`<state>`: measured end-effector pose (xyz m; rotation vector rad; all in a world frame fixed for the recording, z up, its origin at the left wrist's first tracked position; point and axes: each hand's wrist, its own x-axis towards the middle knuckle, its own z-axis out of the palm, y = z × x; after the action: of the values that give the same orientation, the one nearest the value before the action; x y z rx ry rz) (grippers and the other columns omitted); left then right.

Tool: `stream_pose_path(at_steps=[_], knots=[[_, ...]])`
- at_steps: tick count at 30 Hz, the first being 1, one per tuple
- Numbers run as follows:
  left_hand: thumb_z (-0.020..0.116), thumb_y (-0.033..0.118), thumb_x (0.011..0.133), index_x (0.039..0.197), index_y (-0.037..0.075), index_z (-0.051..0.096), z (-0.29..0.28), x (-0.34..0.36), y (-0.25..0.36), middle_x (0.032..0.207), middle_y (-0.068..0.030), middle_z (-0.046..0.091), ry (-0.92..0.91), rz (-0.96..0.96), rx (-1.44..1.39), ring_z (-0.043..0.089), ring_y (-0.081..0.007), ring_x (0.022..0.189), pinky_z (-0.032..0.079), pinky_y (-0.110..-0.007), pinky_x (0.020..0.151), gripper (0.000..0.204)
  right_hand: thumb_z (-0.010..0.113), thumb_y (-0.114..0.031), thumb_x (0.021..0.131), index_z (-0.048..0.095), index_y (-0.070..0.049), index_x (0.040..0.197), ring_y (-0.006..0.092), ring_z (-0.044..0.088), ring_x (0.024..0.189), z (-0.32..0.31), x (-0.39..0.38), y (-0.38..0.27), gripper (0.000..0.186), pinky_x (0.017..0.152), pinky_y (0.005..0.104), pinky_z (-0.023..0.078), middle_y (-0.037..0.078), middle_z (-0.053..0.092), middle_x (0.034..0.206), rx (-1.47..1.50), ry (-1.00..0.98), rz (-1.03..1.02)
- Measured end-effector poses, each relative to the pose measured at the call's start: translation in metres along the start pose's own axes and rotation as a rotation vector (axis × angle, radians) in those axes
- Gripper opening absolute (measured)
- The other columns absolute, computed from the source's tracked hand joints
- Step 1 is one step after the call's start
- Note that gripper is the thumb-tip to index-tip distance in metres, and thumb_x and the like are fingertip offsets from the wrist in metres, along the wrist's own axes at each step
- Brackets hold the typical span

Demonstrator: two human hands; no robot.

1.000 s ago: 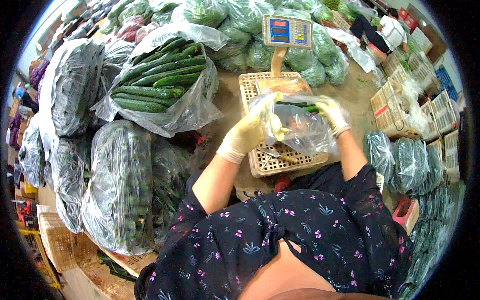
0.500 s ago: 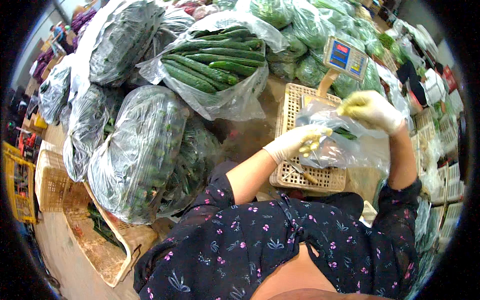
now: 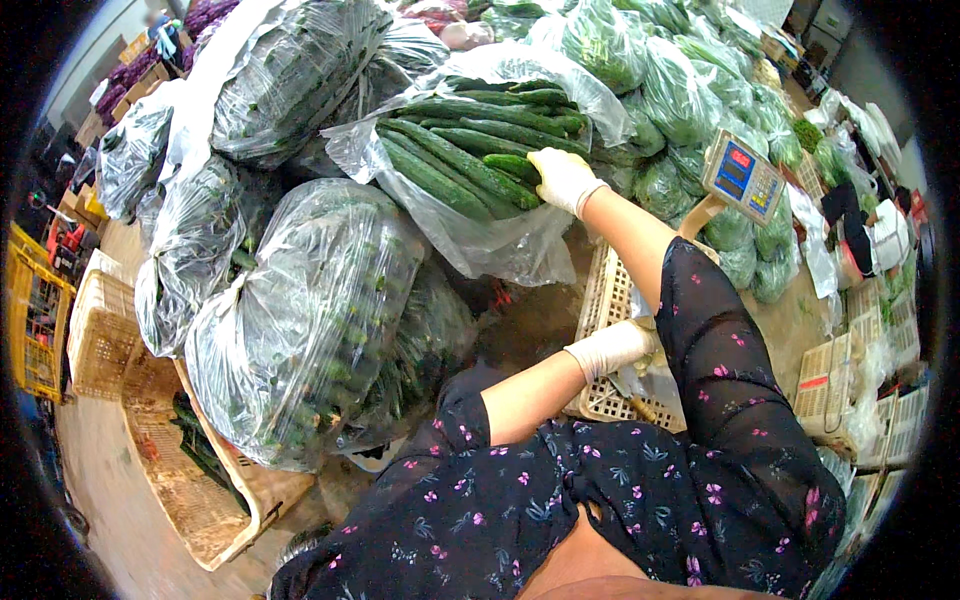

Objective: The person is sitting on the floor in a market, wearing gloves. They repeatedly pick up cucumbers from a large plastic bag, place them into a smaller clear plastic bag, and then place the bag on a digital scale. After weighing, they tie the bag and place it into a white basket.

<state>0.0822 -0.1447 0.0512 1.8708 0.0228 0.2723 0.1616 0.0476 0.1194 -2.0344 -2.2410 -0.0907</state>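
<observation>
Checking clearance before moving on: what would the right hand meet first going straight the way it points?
Most likely the nearest cucumber in the open plastic bag. The right hand appears right at its end, perhaps touching; depth is unclear from this one view.

The cucumbers (image 3: 455,165) have glossy, rough skins. Their open bag (image 3: 515,248) is thin, clear plastic, shiny and creased; the tied bag (image 3: 310,300) has the same wrinkled sheen. The crate (image 3: 602,290) is matt plastic, the gloves (image 3: 566,182) thin and matt, the blouse (image 3: 600,480) sheer-sleeved cloth.
</observation>
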Motion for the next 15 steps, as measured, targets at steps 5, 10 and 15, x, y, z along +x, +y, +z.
stream_pose_path(at_steps=[5,10,15], knots=[[0.054,0.018,0.091,0.104,0.007,0.065,-0.011,-0.007,0.009,0.085,-0.0071,0.066,0.027,-0.168,-0.332,0.063,-0.0224,0.082,0.052,-0.033,0.073,0.020,0.067,-0.012,0.075,0.059,-0.002,0.118,0.0370,0.060,0.107,0.010,0.005,0.017,0.045,0.093,0.0422,0.049,0.021,0.062,0.112,0.135,-0.031,-0.101],[0.050,0.021,0.095,0.115,0.010,0.062,-0.022,-0.014,0.031,0.081,-0.0014,0.062,-0.032,-0.350,-0.626,0.057,-0.0118,0.070,0.049,-0.029,0.061,0.026,0.067,-0.015,0.074,0.056,0.002,0.119,0.0374,0.060,0.107,-0.008,0.002,0.015,0.049,0.093,0.0416,0.049,0.024,0.061,0.111,0.149,-0.067,-0.183],[0.052,0.026,0.097,0.128,0.012,0.056,-0.018,-0.011,0.036,0.083,-0.0013,0.061,-0.020,-0.339,-0.613,0.056,-0.0116,0.069,0.050,-0.028,0.059,0.034,0.065,-0.020,0.072,0.058,0.002,0.113,0.0379,0.061,0.102,-0.070,-0.004,0.009,0.047,0.091,0.0401,0.048,0.026,0.063,0.106,0.279,-0.024,-0.151]])
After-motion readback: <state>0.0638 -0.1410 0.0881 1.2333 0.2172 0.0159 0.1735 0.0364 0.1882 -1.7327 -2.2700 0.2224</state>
